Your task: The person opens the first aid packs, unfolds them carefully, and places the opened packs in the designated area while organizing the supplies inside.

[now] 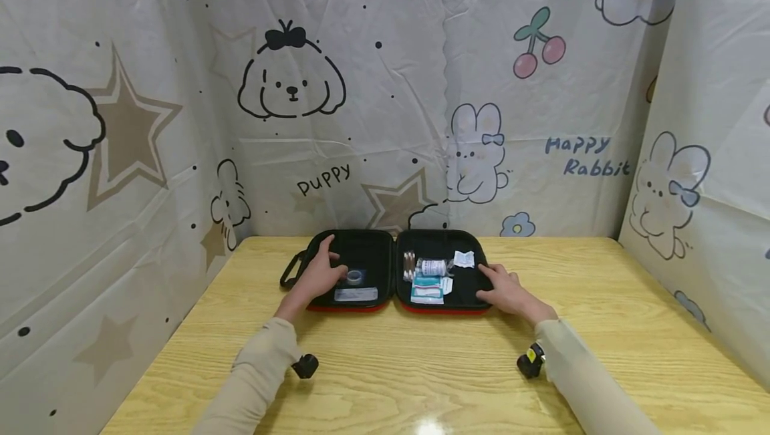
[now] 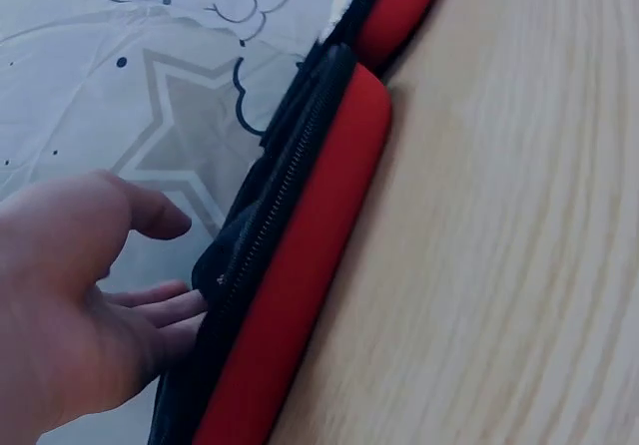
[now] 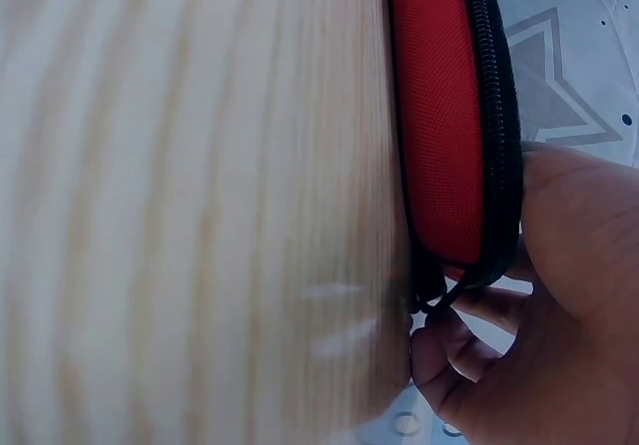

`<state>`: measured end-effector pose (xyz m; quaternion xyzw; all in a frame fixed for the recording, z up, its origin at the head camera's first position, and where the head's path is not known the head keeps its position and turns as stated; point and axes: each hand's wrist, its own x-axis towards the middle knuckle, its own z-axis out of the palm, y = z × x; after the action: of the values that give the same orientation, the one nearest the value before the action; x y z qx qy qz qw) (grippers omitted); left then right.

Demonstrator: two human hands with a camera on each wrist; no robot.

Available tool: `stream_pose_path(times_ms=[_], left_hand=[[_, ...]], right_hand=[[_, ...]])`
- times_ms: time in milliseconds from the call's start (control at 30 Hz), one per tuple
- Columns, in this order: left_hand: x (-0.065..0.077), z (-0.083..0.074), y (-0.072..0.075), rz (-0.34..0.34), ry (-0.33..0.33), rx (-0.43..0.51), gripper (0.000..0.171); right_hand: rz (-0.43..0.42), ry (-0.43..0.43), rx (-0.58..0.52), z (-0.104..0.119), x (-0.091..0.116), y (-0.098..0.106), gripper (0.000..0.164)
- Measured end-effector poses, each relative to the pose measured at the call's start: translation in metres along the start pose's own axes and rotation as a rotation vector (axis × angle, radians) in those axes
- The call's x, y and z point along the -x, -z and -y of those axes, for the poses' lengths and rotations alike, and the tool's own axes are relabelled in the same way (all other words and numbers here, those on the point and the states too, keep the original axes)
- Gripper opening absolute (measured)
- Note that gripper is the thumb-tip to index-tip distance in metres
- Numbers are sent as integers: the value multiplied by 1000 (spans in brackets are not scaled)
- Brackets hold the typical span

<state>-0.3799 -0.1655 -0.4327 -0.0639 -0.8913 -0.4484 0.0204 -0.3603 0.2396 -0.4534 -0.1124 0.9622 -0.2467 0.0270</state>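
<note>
Tbl. (image 1: 415, 368) is seen nearest, w/ wrist cams (image 1: 305, 366) above it. Open case (image 1: 381, 258) is laid flat near tbl.'s back edge. Its L rim is touched by L hand (image 1: 315, 277), fingers loose, thumb apart. Its R rim is held by R hand (image 1: 506, 289), fingers curled round the corner. In L half, clear pack (image 1: 356, 295) is placed in front of tape roll (image 1: 354, 277); in R half, teal packet (image 1: 426, 292) is placed in front of wht. roll (image 1: 434, 267), w/ swabs (image 1: 409, 265) to L. Behind, printed cloth (image 1: 385, 54) is hung.

Case (image 2: 305, 255) close in wrist views
</note>
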Motion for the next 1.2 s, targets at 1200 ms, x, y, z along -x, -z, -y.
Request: stream_pose_path(times_ms=[1200], left_hand=[[-27,-69,-78,62,-322,-214,33]], right_hand=[[-18,11,14,0,0,1,71]])
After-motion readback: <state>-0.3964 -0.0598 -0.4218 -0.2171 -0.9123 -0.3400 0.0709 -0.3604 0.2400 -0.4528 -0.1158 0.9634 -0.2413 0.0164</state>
